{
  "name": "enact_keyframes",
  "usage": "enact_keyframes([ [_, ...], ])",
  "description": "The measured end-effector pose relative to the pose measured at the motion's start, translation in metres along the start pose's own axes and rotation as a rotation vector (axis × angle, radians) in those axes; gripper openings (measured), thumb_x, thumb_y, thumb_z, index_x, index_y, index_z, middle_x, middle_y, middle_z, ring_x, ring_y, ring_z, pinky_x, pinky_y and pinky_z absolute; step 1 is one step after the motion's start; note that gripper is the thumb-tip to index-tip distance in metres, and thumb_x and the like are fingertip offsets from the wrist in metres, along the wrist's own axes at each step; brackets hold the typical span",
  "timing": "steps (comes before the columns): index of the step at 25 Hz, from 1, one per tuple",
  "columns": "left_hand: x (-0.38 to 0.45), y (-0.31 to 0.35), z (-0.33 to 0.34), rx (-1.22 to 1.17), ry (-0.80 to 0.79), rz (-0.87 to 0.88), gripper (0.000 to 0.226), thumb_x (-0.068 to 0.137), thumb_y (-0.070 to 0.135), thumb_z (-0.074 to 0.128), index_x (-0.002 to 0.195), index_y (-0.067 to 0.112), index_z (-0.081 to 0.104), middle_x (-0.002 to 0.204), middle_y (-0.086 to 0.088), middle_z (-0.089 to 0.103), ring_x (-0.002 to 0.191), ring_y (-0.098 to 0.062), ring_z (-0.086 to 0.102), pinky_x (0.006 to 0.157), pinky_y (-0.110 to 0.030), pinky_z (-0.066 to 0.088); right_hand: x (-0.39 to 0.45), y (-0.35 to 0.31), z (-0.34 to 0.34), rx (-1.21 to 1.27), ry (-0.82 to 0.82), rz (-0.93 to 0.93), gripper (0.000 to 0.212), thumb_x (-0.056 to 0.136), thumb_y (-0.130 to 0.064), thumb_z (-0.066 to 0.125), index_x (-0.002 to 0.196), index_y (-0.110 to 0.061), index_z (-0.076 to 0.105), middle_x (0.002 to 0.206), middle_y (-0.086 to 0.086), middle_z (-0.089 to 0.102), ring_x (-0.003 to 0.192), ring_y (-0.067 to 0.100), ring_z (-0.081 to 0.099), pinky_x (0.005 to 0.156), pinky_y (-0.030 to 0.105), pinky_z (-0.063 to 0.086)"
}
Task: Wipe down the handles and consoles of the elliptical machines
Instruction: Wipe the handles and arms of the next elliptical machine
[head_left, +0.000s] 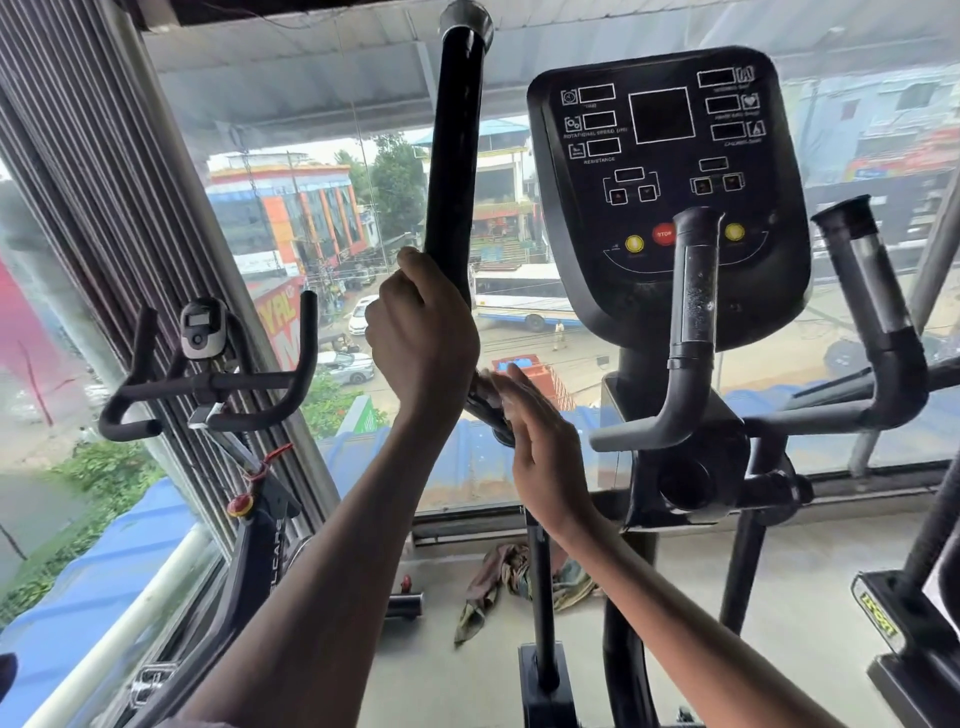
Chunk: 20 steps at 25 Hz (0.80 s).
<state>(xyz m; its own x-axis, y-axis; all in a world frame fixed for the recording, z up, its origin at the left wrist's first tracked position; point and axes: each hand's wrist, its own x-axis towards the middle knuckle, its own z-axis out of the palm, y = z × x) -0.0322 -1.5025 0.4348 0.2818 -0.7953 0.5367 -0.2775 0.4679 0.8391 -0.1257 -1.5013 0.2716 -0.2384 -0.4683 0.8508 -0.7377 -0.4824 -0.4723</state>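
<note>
The elliptical's tall black left handle (457, 145) rises in the middle of the view. My left hand (421, 332) is wrapped around it at mid-height. Just below, my right hand (540, 447) presses against the handle's lower bend with fingers extended; whether it holds a cloth is hidden. The black console (670, 156) with a red stop button and yellow buttons stands to the right. Two shorter fixed grips, the inner grip (693, 291) and the outer grip (872, 280), rise in front of the console.
A crumpled cloth (519, 577) lies on the floor beyond the machine's base. A spin bike with black handlebars (208, 384) stands on the left by the window blinds. Large glass windows face a street. Another machine's part (904, 613) sits at the right edge.
</note>
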Motion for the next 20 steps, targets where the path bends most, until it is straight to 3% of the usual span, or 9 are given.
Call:
enact_keyframes([
  [3,-0.004,0.005,-0.003,-0.003,0.026,0.031,0.047,0.106,0.024,0.025,0.063,0.015,0.042,0.087,-0.025,0.064,0.075,-0.035,0.042,0.063,-0.034,0.015,-0.009,0.029,0.004,-0.085,-0.03,0.039,0.046,0.094,0.013,0.048,0.132,-0.012,0.06,0.142,-0.031,0.043,0.138,0.015,0.046,0.11,0.031,0.044],
  [5,-0.002,0.002,-0.001,-0.019,0.033,0.059,0.05,0.103,0.029,0.025,0.056,0.018,0.038,0.072,-0.023,0.059,0.07,-0.039,0.047,0.061,-0.039,0.022,0.005,0.039,0.006,-0.106,-0.146,0.093,0.04,0.095,0.008,0.049,0.127,-0.011,0.062,0.127,-0.007,0.065,0.12,0.025,0.062,0.093,0.044,0.056],
  [7,0.001,-0.002,0.002,-0.052,0.032,0.071,0.052,0.098,0.037,0.021,0.053,0.018,0.038,0.065,-0.021,0.061,0.067,-0.041,0.056,0.06,-0.044,0.039,0.012,0.03,0.011,-0.094,-0.135,0.118,0.033,0.097,0.003,0.049,0.125,-0.009,0.062,0.115,0.006,0.071,0.102,0.025,0.069,0.081,0.041,0.059],
  [10,0.0,-0.003,0.003,-0.072,0.038,0.082,0.052,0.099,0.037,0.022,0.053,0.018,0.039,0.069,-0.023,0.063,0.067,-0.039,0.055,0.061,-0.044,0.042,-0.005,0.012,0.017,-0.123,0.044,0.14,0.04,0.098,0.002,0.048,0.134,-0.012,0.057,0.137,0.004,0.06,0.131,0.018,0.054,0.106,0.033,0.047],
  [13,-0.001,-0.003,0.002,-0.078,0.022,0.081,0.058,0.092,0.04,0.017,0.069,0.003,0.056,0.078,-0.026,0.064,0.076,-0.042,0.057,0.07,-0.05,0.046,-0.03,0.024,0.023,-0.234,0.044,0.163,0.061,0.087,0.018,0.052,0.139,-0.014,0.054,0.145,-0.009,0.049,0.144,0.016,0.037,0.117,0.041,0.033],
  [15,-0.002,-0.001,0.001,-0.064,0.035,0.079,0.065,0.088,0.038,0.016,0.09,-0.008,0.06,0.09,-0.03,0.063,0.086,-0.046,0.055,0.075,-0.053,0.044,-0.016,0.052,0.023,-0.266,-0.074,0.233,0.056,0.084,0.016,0.057,0.13,-0.016,0.06,0.137,-0.004,0.059,0.139,0.026,0.046,0.111,0.049,0.041],
  [17,-0.003,0.003,-0.002,-0.067,0.034,0.081,0.067,0.088,0.038,0.015,0.095,-0.009,0.062,0.092,-0.03,0.064,0.089,-0.046,0.054,0.075,-0.05,0.043,0.005,0.072,0.021,-0.235,-0.226,0.248,0.035,0.088,0.002,0.062,0.117,-0.016,0.066,0.114,0.005,0.07,0.117,0.033,0.062,0.09,0.052,0.056],
  [19,-0.006,0.006,-0.004,-0.056,0.02,0.095,0.075,0.086,0.044,0.01,0.098,-0.008,0.062,0.091,-0.029,0.065,0.088,-0.045,0.056,0.076,-0.048,0.043,0.01,0.07,0.022,-0.163,-0.194,0.241,0.027,0.091,-0.005,0.056,0.111,-0.019,0.068,0.104,0.005,0.069,0.106,0.032,0.067,0.078,0.046,0.058],
  [20,-0.007,0.005,-0.004,-0.063,0.013,0.102,0.08,0.084,0.049,0.007,0.097,-0.009,0.061,0.088,-0.029,0.065,0.085,-0.045,0.057,0.076,-0.05,0.045,0.005,0.063,0.024,-0.117,-0.115,0.243,0.031,0.093,-0.003,0.053,0.115,-0.019,0.067,0.111,0.003,0.07,0.114,0.031,0.065,0.084,0.043,0.058],
])
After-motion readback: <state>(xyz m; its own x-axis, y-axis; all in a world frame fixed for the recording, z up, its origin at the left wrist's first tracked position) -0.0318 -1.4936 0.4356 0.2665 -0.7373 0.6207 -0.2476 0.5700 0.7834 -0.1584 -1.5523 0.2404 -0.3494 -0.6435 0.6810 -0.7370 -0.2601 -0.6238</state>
